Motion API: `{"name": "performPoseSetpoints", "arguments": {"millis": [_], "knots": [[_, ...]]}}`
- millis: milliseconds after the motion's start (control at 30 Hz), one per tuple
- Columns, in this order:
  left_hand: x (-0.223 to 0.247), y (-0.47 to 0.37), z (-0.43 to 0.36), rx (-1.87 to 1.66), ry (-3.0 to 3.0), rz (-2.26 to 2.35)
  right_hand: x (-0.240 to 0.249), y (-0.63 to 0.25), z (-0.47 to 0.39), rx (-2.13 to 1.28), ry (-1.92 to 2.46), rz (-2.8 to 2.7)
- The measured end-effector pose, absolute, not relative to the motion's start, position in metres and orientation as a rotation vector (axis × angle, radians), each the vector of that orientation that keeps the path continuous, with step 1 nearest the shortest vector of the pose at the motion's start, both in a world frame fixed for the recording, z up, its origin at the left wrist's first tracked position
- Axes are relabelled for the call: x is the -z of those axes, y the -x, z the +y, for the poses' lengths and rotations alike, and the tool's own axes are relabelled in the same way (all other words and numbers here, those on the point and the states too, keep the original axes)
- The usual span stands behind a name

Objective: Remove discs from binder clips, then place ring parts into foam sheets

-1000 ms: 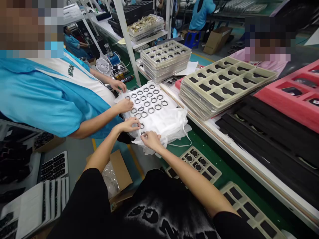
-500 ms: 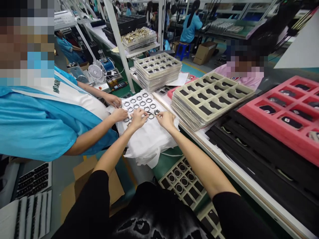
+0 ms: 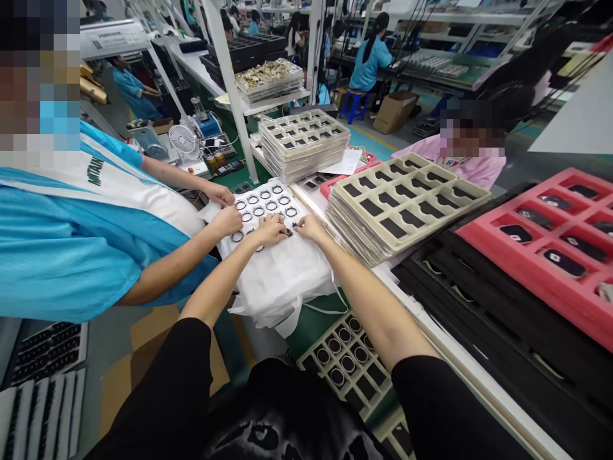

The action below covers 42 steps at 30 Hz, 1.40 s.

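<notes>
Sheeting, loose and white, may snag, scattering thin black rings. Left hand and right hand pinch small dark pieces.

white fan | blue stool | cardboard box beside it | red tray

I read an M starting the dark lettering on the blue-and-white shirt at my left, the rest unclear; an H stands on the pink top; the label on the white casing is too small.
</notes>
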<state>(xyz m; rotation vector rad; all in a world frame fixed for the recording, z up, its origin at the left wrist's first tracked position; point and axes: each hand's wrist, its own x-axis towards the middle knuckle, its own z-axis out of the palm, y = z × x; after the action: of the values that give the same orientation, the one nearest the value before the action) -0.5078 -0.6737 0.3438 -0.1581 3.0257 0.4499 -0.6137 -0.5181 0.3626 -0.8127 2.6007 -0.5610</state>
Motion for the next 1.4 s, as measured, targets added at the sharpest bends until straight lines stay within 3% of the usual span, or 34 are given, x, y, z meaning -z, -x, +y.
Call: {"name": "performPoseSetpoints", "arguments": {"millis": [67, 167, 233, 300, 433, 567, 700, 833, 1000, 1400], "knots": [[-0.353, 0.509, -0.672, -0.586, 0.24, 3.088, -0.375, 0.611, -0.501, 0.67, 0.825, 2.582], [-0.368, 0.492, -0.65, -0.879, 0.27, 3.284, -0.376, 0.579, -0.446, 1.102, 0.898, 2.557], [-0.379, 0.466, -0.618, -1.013, 0.155, 3.404, -0.359, 0.536, -0.393, 1.42, 0.867, 2.566], [-0.386, 0.435, -0.576, -1.111, -0.034, 3.453, -0.331, 0.478, -0.338, 1.532, 0.669, 2.652], [-0.37, 0.379, -0.491, -1.195, -0.376, 3.251, -0.266, 0.354, -0.25, 1.332, 0.134, 2.746], [-0.293, 0.345, -0.434, -0.953, -0.556, 2.864, -0.217, 0.27, -0.198, 0.911, -0.098, 2.721], [-0.197, 0.324, -0.426, -0.686, -0.645, 2.668, -0.182, 0.241, -0.175, 0.672, 0.058, 2.719], [-0.143, 0.312, -0.437, -0.568, -0.879, 2.493, -0.148, 0.245, -0.172, 0.583, 0.435, 2.62], [-0.12, 0.31, -0.438, -0.553, -0.961, 2.404, -0.119, 0.253, -0.175, 0.584, 0.556, 2.556], [-0.106, 0.291, -0.431, -0.554, -0.727, 2.511, -0.119, 0.254, -0.182, 0.513, 0.533, 2.563]]}}
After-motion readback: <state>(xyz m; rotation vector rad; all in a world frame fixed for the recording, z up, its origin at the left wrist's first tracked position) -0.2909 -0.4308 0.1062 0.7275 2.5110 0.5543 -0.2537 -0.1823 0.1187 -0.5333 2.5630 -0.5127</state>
